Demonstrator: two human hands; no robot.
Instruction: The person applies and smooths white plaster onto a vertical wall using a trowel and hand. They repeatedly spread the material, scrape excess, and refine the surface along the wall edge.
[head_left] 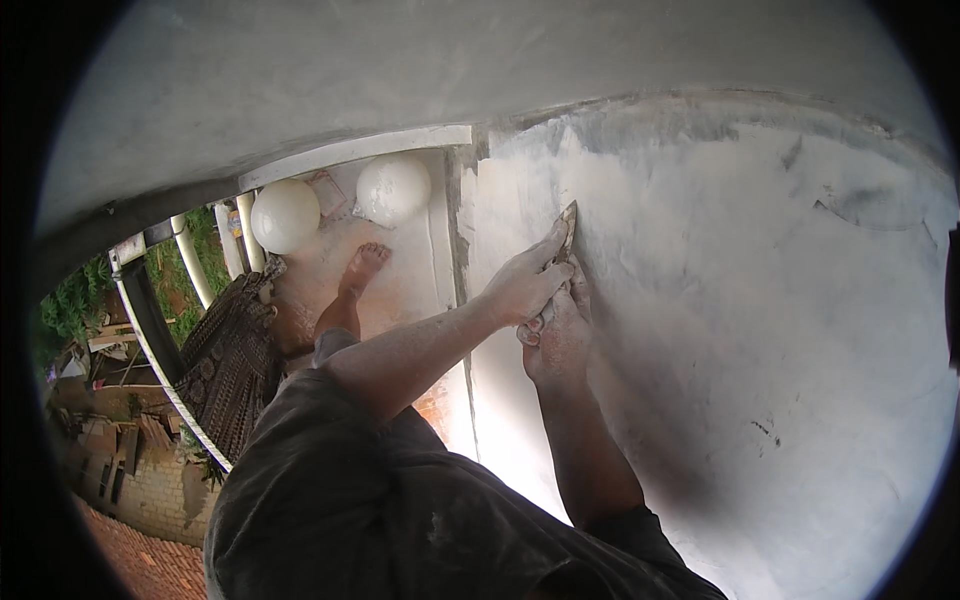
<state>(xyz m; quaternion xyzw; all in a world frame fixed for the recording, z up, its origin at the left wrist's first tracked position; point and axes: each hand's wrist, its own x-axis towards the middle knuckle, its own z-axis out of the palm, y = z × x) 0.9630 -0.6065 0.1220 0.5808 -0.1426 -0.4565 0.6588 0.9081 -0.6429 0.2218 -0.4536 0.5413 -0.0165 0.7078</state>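
My left hand [525, 285], dusted white, grips a metal putty knife [568, 222], its fingers near the blade, which points up against the pale plastered wall [750, 300]. My right hand [555, 330], also coated in white, is closed just below my left hand, around what looks like the knife's handle. The two hands touch. The wall shows patchy white filler along its upper edge and a grey seam at its left.
Two white globes [285, 215] rest at the upper left of the dusty floor [410, 270], near my bare foot [365, 265]. A patterned brown cloth [225, 350] hangs by a railing [175, 390], with plants and debris below beyond it. A curved grey surface [500, 50] spans the top.
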